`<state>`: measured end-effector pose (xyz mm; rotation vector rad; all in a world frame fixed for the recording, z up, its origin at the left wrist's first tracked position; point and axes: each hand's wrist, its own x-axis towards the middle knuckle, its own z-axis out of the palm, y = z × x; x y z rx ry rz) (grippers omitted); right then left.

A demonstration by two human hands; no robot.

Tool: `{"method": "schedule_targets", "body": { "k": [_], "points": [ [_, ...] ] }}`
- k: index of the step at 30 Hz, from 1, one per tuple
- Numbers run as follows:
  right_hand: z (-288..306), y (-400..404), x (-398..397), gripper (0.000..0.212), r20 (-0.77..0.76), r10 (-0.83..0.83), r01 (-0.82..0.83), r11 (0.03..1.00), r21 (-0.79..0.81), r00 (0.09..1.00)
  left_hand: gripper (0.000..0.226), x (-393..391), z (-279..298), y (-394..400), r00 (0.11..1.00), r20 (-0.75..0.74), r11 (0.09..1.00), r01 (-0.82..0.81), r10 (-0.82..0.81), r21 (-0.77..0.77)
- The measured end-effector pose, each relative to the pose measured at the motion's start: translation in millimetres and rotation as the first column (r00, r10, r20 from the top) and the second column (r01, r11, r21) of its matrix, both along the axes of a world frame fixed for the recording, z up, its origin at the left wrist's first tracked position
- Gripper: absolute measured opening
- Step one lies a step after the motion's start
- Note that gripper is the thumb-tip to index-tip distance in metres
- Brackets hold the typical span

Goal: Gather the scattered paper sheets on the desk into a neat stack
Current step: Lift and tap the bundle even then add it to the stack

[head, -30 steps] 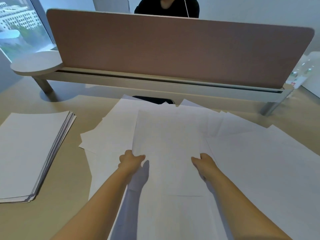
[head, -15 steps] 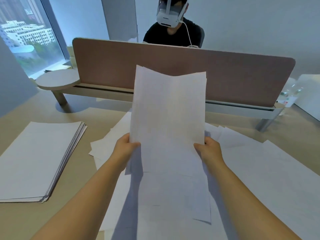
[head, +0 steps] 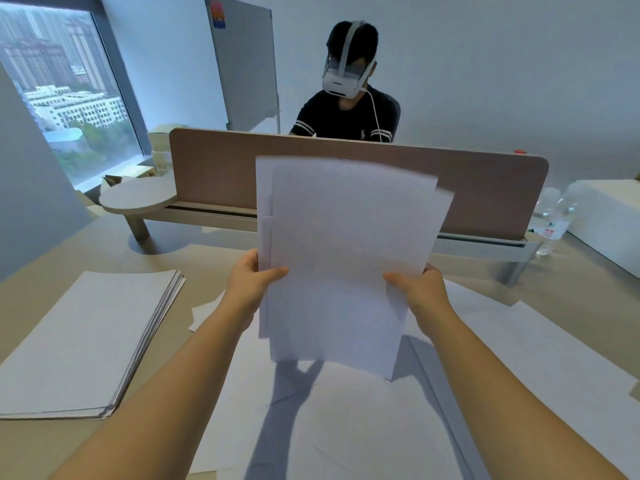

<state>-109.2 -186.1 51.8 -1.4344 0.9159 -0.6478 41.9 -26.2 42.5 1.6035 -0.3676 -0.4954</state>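
Left hand [head: 254, 277]: we hold the left edge of the lifted sheets [head: 343, 258], thumb across the front face, fingers hidden behind the paper. Forearm runs up from the lower left.

Right hand [head: 417, 284]: we hold the right edge at about the same height, thumb in front, remaining fingers out of sight behind. Forearm runs up from the lower right.

Lifted sheets: several pages, held upright between the two hands, long axis near vertical, top tilted slightly right. Edges do not line up; a strip of a back page shows along the left side, and the top right corner fans out. Lower edge hangs clear above the desk [head: 55, 258].

Loose sheets [head: 363, 427]: spread flat on the desk directly beneath and to the right of the hands, overlapping at odd angles.

Finished stack [head: 86, 341]: flat on the desk, well to the left, nearer the left hand, long axis running away from us and leaning right.

Judgement: the held pages need squaring, then carrying leftward and laying flat to match that stack.
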Motion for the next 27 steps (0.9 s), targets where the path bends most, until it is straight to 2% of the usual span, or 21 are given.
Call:
{"method": "schedule_targets", "body": {
  "k": [6, 10, 16, 19, 27],
  "points": [
    [-16, -4, -7, 0.035, 0.010, 0.067, -0.067, 0.996, 0.051, 0.998, 0.032, 3, -23, 1, 0.996, -0.039, 0.996, 0.078, -0.076, 0.034],
    [-20, 0, -1, 0.021, 0.084, 0.060, -0.070, 0.991, 0.117, 0.995, 0.029, 1, -30, -7, 0.992, -0.048, 0.993, 0.116, -0.115, 0.032],
    [-17, -2, 1, 0.020, 0.136, 0.090, -0.102, 0.991, 0.087, 0.987, 0.037, 17, -25, -2, 0.988, -0.050, 0.988, 0.146, -0.148, -0.040],
    [-28, 4, 2, 0.025, 0.103, 0.133, -0.143, 0.986, 0.089, 0.986, 0.042, 18, -33, 2, 0.981, -0.025, 0.981, 0.189, -0.190, -0.033],
    [-29, -3, 9, 0.023, 0.124, 0.117, -0.126, 0.990, 0.063, 0.985, 0.048, 28, -39, -5, 0.976, 0.004, 0.975, 0.218, -0.218, -0.042]
  ]
}}
